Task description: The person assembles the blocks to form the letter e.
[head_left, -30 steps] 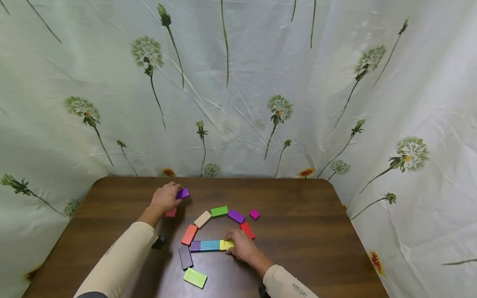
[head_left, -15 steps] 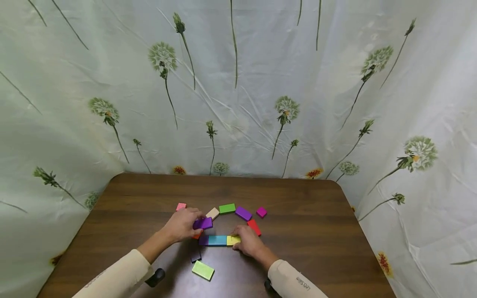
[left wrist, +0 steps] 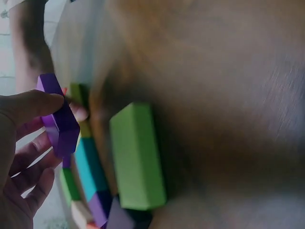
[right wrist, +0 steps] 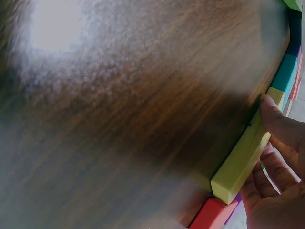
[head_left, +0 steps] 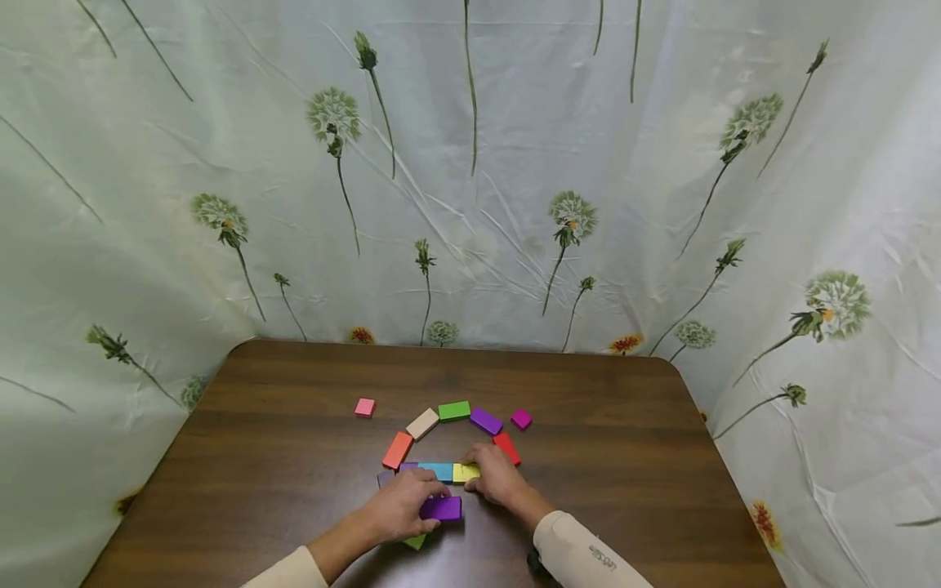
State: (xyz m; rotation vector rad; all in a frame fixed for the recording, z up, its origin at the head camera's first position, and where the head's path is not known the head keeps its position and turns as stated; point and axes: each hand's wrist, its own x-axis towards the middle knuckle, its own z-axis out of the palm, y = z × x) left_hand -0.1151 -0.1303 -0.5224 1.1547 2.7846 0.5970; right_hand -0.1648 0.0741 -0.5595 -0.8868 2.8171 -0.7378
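My left hand [head_left: 403, 508] pinches a purple block [head_left: 444, 510] between thumb and fingers. In the left wrist view that block is raised off the table, near the light green block [left wrist: 136, 157]. My right hand [head_left: 500, 478] grips a yellow block [right wrist: 245, 148] lying on the table, thumb on one side and fingers on the other. The yellow block ends a straight row with a teal block [head_left: 436, 472] and a small purple block [head_left: 408, 466]. A dark grey block [head_left: 385, 477] sits at the row's left end, partly covered by my left hand in the head view.
Orange [head_left: 398, 450], beige [head_left: 422, 423], green [head_left: 454, 411], violet [head_left: 486, 420] and red [head_left: 507, 448] blocks curve in an arc behind the row. A pink block [head_left: 365, 407] and a magenta block [head_left: 521, 419] lie apart on the wooden table [head_left: 603, 490]. Floral cloth [head_left: 485, 245] hangs behind.
My left hand has carried the purple block from the table's back left, over the arc's left side, to the front of the row. The right hand stays on the yellow block.
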